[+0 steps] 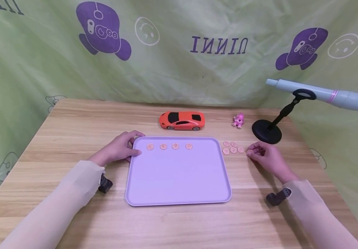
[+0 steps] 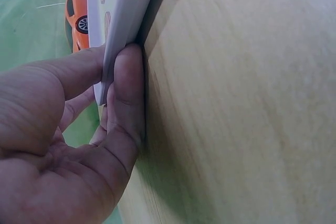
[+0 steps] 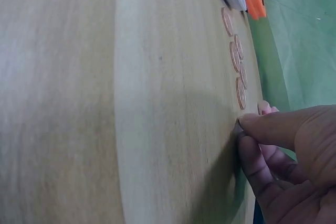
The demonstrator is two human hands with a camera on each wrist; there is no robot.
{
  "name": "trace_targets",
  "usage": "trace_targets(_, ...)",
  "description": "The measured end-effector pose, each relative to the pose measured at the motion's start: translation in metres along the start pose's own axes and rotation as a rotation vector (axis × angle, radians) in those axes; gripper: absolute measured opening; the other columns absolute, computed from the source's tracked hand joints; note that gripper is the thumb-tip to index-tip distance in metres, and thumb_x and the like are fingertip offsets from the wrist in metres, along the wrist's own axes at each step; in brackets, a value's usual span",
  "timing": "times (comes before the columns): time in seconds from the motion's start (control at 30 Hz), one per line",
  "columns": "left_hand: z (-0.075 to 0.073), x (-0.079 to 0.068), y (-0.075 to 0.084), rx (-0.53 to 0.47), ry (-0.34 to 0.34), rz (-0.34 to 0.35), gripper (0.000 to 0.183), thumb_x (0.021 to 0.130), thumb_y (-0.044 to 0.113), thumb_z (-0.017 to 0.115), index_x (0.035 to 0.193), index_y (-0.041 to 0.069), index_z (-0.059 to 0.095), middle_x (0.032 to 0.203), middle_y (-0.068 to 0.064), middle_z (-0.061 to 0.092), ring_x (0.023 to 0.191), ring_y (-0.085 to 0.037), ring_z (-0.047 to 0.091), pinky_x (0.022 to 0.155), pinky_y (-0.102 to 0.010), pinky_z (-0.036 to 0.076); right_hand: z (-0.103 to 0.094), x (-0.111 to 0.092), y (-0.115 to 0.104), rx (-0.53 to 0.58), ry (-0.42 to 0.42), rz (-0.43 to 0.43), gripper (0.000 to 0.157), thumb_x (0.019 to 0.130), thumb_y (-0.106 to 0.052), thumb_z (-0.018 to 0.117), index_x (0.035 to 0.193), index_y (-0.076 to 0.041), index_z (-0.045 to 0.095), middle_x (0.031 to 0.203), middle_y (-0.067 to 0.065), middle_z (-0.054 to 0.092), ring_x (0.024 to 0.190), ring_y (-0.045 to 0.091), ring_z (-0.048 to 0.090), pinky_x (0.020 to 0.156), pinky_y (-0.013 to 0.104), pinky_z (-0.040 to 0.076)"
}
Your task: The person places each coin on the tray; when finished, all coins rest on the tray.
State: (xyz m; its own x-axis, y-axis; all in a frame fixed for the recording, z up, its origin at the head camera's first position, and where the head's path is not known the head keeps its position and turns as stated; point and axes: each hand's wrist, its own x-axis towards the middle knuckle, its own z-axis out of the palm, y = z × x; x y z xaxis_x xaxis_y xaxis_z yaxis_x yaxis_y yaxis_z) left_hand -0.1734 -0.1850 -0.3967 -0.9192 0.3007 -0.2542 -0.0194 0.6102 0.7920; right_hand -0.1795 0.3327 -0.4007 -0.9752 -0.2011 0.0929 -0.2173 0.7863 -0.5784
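"Four copper-coloured coins [image 1: 163, 146] lie spaced in a row on the lilac tray [image 1: 179, 173], along its far side from about ten to nearly one o'clock."

"What is the left hand [image 1: 121, 148] doing?"

"Gripping the tray's rim at ten o'clock, thumb on top and a finger underneath."

"And the right hand [image 1: 267, 157]?"

"Out at three o'clock, apart from the tray. Its thumb and finger pinch a thin coin [image 3: 238, 127], mostly covered by the fingertips."

"Any others?"

"Five loose coins [image 1: 233, 150] on the wooden table [image 1: 182, 228], just beyond the tray's edge at two o'clock: two behind, three in front."

"Farther back?"

"An orange toy car [image 1: 182, 121] at twelve; at two, a small pink figurine [image 1: 238, 121], then a black stand [image 1: 267, 132] holding a pale blue microphone [image 1: 319, 94]."
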Motion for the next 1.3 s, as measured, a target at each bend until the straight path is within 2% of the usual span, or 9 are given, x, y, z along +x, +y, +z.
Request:
trace_targets(0.17,0.0,0.0,0.001,-0.011,-0.005,-0.011,0.059,0.096,-0.001,0.071,0.15,0.002,0.047,0.113,-0.024,0.05,0.077,-0.018,0.064,0.061,-0.031,0.065,0.003,0.006,-0.009,0.05,-0.005,0.055,0.024,0.097,-0.016,0.076,0.111,0.004,0.072,0.101,0.021,0.075,0.077,-0.005,0.06,0.069,0.008,0.053)
trace_targets(0.27,0.0,0.0,0.001,-0.011,-0.005,-0.01,0.059,0.096,-0.001,0.071,0.15,0.002,0.047,0.112,-0.023,0.05,0.076,-0.018,0.064,0.06,-0.031,0.065,0.007,0.012,-0.02,0.126,-0.02,0.079,0.028,0.098,-0.018,0.075,0.115,0.004,0.071,0.106,0.022,0.075,0.078,-0.004,0.063,0.07,0.01,0.056)
trace_targets(0.47,0.0,0.0,0.0,-0.009,-0.006,-0.007,0.059,0.096,-0.001,0.071,0.15,0.002,0.048,0.11,-0.023,0.051,0.075,-0.017,0.064,0.059,-0.03,0.064,0.023,0.028,-0.046,0.246,-0.065,0.065,0.03,0.096,-0.015,0.077,0.115,0.006,0.069,0.106,0.024,0.073,0.08,-0.002,0.066,0.07,0.013,0.059)
trace_targets(0.77,0.0,0.001,-0.002,-0.012,-0.008,-0.004,0.059,0.096,0.0,0.071,0.15,0.002,0.047,0.11,-0.022,0.051,0.074,-0.017,0.065,0.059,-0.03,0.064,0.053,0.049,-0.079,0.257,-0.147,0.03,0.024,0.095,-0.015,0.078,0.111,0.001,0.071,0.101,0.018,0.074,0.08,0.012,0.065,0.066,0.017,0.058)
trace_targets(1.0,0.0,0.0,0.0,-0.019,-0.012,-0.008,0.059,0.096,-0.001,0.071,0.15,0.002,0.047,0.109,-0.022,0.054,0.074,-0.016,0.065,0.059,-0.03,0.064,0.075,0.058,-0.097,0.221,-0.185,-0.044,0.018,0.092,-0.008,0.079,0.106,0.001,0.073,0.097,0.017,0.076,0.082,0.014,0.066,0.068,0.015,0.056)
trace_targets(1.3,0.0,-0.001,0.0,-0.009,-0.011,-0.005,0.059,0.096,0.0,0.071,0.15,0.002,0.047,0.109,-0.023,0.054,0.073,-0.017,0.064,0.059,-0.03,0.063,0.083,0.059,-0.108,0.179,-0.183,-0.089,0.016,0.092,-0.004,0.078,0.105,0.003,0.073,0.096,0.018,0.075,0.087,0.021,0.069,0.074,0.016,0.056)
